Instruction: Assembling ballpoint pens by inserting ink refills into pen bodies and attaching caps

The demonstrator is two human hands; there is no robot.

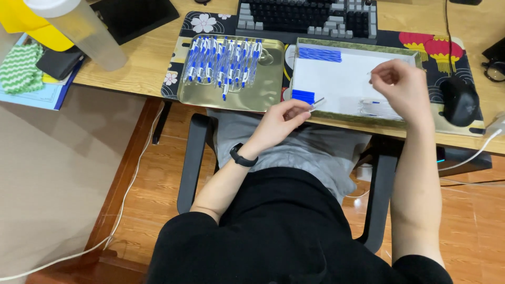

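While L hand (281,118) pinches pen part (317,103) (fingertips), R hand (401,84) hovers above.

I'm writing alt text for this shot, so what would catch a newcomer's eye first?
First the gold tray at the desk's edge, left of centre, with a row of blue-and-white pens on it. Right of it, a white-lined tray holds blue refills in its far corner; the left hand pinches a small pen part and the right hand hovers above.
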